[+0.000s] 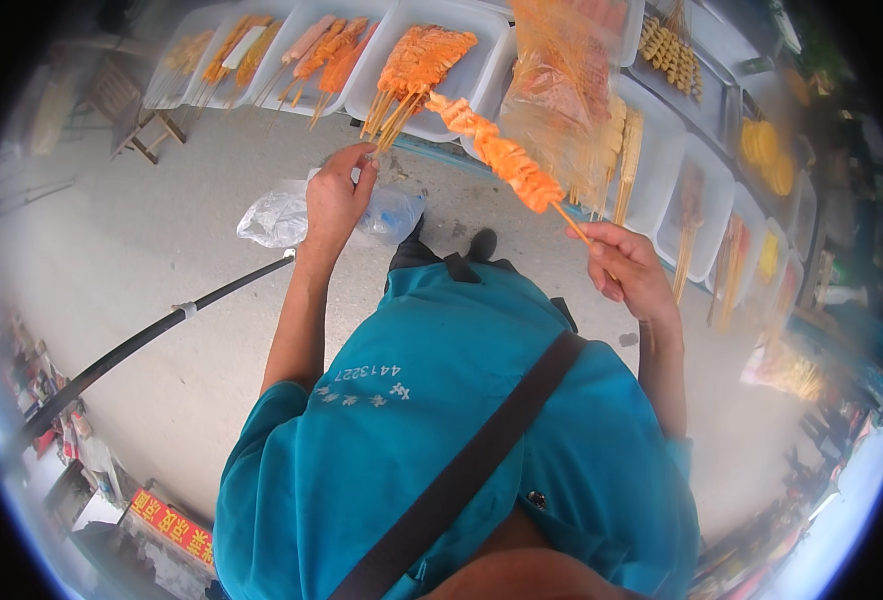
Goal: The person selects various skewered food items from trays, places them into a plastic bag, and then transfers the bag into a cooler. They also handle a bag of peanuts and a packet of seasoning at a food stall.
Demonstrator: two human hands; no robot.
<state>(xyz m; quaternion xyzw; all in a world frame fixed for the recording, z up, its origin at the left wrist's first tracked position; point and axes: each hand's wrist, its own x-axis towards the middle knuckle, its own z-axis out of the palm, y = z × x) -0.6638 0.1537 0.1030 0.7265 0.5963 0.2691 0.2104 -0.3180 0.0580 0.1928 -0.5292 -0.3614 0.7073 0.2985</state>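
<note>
My right hand (pixel 625 262) holds the bare lower end of a wooden skewer threaded with folded, orange-red marinated meat (pixel 505 154). The meat points up and left, its tip near the stick ends of a pile of similar skewers (pixel 426 56) in a white plastic tray (pixel 492 45). At the front of that tray, the thumb and forefinger of my left hand (pixel 344 180) are at the lower ends of the piled skewers' sticks. Whether they pinch a stick is too small to tell. A clear plastic bag (pixel 561 82) of reddish skewers lies over the trays, behind the held skewer.
More trays of skewers run left (pixel 329 52) and curve down the right (pixel 693 202). A crumpled clear plastic bag (pixel 272 217) is low behind my left wrist. A black pole (pixel 224 289) reaches in from the left. A wooden folding stool (pixel 137 112) stands at upper left.
</note>
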